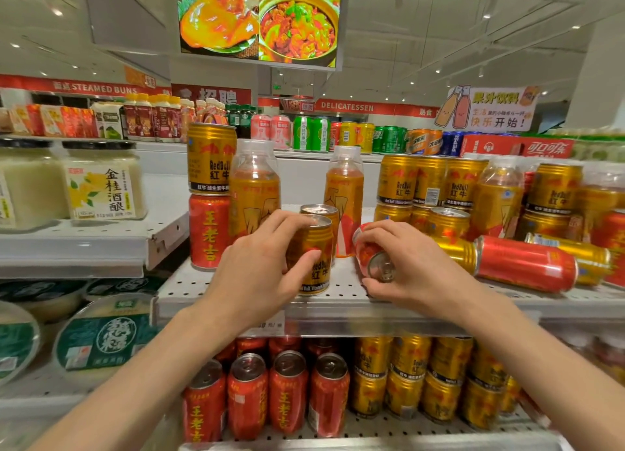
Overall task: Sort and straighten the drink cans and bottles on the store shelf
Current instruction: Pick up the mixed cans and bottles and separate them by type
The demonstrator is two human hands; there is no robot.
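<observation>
- left hand [267, 264] fingers wrap upright gold can [314, 257] at shelf [236, 291] front
- right hand [406, 264] fingers grip tilted red can [370, 257], top facing camera

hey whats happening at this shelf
A person is tidying a store drinks shelf. Their left hand grips an upright gold can near the front edge, while the right hand holds a red can tipped on its side. To the right, another red can and gold cans still lie toppled, so the sorting is not finished.
</observation>
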